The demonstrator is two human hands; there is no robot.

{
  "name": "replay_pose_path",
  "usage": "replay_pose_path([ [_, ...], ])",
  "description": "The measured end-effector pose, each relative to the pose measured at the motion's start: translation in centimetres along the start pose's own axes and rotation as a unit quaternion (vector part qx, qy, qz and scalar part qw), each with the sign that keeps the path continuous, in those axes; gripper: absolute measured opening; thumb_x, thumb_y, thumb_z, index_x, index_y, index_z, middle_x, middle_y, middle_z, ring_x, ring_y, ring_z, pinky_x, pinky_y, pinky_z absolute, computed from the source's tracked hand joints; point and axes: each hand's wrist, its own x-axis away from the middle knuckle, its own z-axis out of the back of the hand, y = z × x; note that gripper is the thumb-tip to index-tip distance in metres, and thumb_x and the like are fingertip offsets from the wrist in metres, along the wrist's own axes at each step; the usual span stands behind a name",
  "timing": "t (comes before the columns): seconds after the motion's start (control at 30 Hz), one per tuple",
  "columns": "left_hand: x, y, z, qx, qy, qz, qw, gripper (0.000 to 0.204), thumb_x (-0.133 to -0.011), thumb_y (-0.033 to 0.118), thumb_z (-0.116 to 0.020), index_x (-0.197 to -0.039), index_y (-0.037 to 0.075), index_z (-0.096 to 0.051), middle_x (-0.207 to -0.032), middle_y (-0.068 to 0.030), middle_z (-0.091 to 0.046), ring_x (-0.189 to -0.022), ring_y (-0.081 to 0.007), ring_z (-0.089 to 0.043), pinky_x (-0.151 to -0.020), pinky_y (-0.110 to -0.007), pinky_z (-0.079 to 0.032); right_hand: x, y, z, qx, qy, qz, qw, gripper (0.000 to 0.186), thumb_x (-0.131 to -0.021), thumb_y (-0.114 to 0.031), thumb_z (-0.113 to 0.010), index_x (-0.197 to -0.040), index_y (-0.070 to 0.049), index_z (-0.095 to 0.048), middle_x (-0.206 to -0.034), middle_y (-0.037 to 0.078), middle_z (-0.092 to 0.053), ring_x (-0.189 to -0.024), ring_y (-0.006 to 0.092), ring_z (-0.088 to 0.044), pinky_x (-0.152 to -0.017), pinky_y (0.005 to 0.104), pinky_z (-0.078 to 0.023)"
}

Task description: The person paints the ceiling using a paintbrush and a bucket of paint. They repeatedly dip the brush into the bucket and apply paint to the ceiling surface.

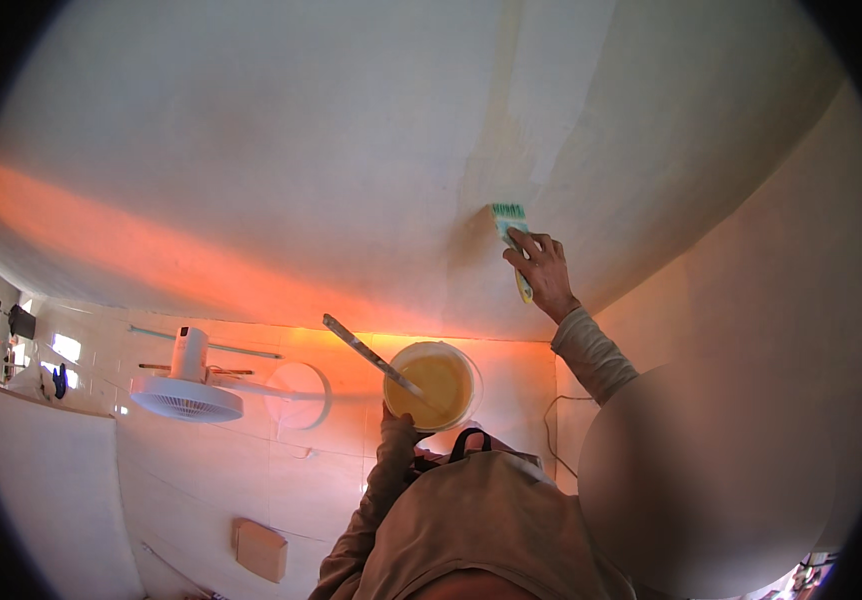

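Note:
My right hand [545,275] grips a wide paintbrush [507,224] by its handle, its fingers closed round it. The bristle end lies at the pale wall [331,190], just below a yellowish streak [501,110] that runs upward. Low in front of my body, my left hand [401,426] holds a round white bucket [474,375] from its left side; some of its fingers are hidden beneath. Yellowish liquid [433,378] fills part of the bucket. A flat, stained stick [359,345] leans in it, its upper end sticking out over the rim toward the left.
A white fan [189,399] stands on the tiled floor to the left, with a thin rod [221,348] near it. Further back lies a cardboard box [260,550]. A side wall [711,270] meets the painted wall at right; a thin cable [549,425] runs near that corner.

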Motion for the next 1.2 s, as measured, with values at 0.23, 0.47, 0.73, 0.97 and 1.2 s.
replay_pose_path([
  [0.23,-0.5,-0.1,0.7,-0.064,0.011,-0.019,0.998,0.076,-0.085,-0.012,-0.045,-0.154,0.017,-0.029,-0.140,-0.0212,-0.050,-0.122,-0.0428,-0.058,-0.086,-0.056,-0.063,-1.1,2.9,2.9,-0.003,0.052,-0.023,0.998,0.032,-0.079,-0.006,-0.071,-0.109,-0.018,-0.068,-0.137,0.003,-0.061,-0.112,0.0300,-0.060,-0.088,0.0427,-0.051],
  [0.47,1.4,1.9,-1.4,-0.129,0.052,-0.007,0.990,0.066,-0.091,-0.010,-0.046,-0.153,0.009,-0.035,-0.138,-0.0183,-0.056,-0.122,-0.0329,-0.061,-0.092,-0.042,-0.061,-2.4,3.3,4.9,0.037,0.193,-0.024,0.980,0.033,-0.078,-0.007,-0.072,-0.109,-0.018,-0.069,-0.143,0.002,-0.059,-0.120,0.0327,-0.058,-0.093,0.0400,-0.052],
  [0.73,0.6,1.4,-0.8,-0.057,0.030,0.009,0.998,0.067,-0.091,-0.012,-0.044,-0.153,0.010,-0.033,-0.139,-0.0204,-0.051,-0.121,-0.0380,-0.061,-0.087,-0.049,-0.065,2.9,3.1,-2.3,-0.024,0.000,-0.036,0.999,0.033,-0.079,-0.003,-0.072,-0.109,-0.017,-0.067,-0.143,0.004,-0.057,-0.122,0.0342,-0.056,-0.093,0.0476,-0.052],
  [0.97,0.4,1.2,-0.4,-0.054,0.040,-0.004,0.998,0.066,-0.091,-0.012,-0.045,-0.153,0.011,-0.035,-0.138,-0.0188,-0.054,-0.120,-0.0344,-0.062,-0.088,-0.045,-0.064,0.4,3.5,0.6,-0.057,0.055,-0.021,0.997,0.033,-0.076,-0.003,-0.074,-0.105,-0.016,-0.067,-0.133,0.003,-0.063,-0.100,0.0285,-0.064,-0.077,0.0396,-0.059],
  [1.2,1.2,2.3,-2.0,-0.086,0.056,-0.002,0.995,0.066,-0.089,-0.009,-0.046,-0.151,0.013,-0.037,-0.134,-0.0198,-0.056,-0.117,-0.0366,-0.063,-0.082,-0.047,-0.063,-6.1,2.9,7.1,0.010,0.205,-0.014,0.979,0.036,-0.075,-0.004,-0.073,-0.108,-0.018,-0.070,-0.136,0.004,-0.063,-0.106,0.0290,-0.063,-0.082,0.0379,-0.059],
])
